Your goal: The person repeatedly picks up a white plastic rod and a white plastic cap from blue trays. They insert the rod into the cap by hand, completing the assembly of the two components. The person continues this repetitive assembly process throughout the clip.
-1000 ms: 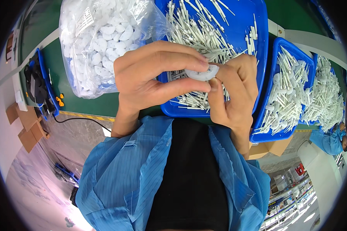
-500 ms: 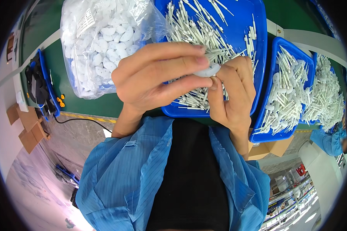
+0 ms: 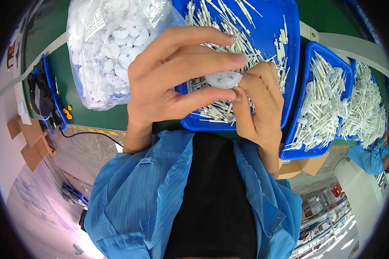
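A translucent white half-round plastic piece (image 3: 224, 80) is held up over the large blue tray. My right hand (image 3: 260, 99) pinches its right end between thumb and bent fingers. Around its left side curves my left hand (image 3: 173, 75), its thumb along the piece's lower edge and its upper fingers spread apart above it. Whether my left thumb presses on the piece is hard to tell. Below the hands, the large blue tray (image 3: 291, 26) holds many thin white sticks (image 3: 242, 41) with fine wire ends.
At the left, a clear bag (image 3: 101, 93) is full of similar white pieces. Two smaller blue trays at the right bear white sticks and pieces; the nearer tray (image 3: 309, 153) stands beside the large one. Orange parts (image 3: 68, 113) and a tray of black items (image 3: 43, 97) lie far left.
My left fingers have spread and lifted away from the plastic piece, leaving more of it showing. My right hand keeps its pinch, nearly in place.
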Motion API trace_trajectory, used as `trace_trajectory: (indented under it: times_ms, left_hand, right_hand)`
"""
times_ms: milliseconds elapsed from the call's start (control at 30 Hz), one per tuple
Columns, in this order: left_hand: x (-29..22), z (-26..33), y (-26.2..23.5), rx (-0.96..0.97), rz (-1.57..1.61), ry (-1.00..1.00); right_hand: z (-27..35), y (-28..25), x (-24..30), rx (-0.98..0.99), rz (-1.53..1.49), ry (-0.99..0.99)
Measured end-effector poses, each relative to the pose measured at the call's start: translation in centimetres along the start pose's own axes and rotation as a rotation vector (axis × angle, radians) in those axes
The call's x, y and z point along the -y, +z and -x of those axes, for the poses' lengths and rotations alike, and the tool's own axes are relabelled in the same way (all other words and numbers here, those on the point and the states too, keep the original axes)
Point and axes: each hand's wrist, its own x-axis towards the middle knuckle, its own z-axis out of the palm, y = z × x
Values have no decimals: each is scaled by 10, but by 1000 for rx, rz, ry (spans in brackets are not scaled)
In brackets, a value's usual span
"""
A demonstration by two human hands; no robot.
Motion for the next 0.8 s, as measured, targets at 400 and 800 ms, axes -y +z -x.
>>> trace_trajectory:
  times_ms: [400, 800]
  left_hand:
    - [-2, 5, 0, 2, -215, 137]
    - [4, 0, 8, 15, 13, -51]
  right_hand:
    - [1, -1, -1, -16, 55, -13]
    - [5, -2, 0, -20, 1, 83]
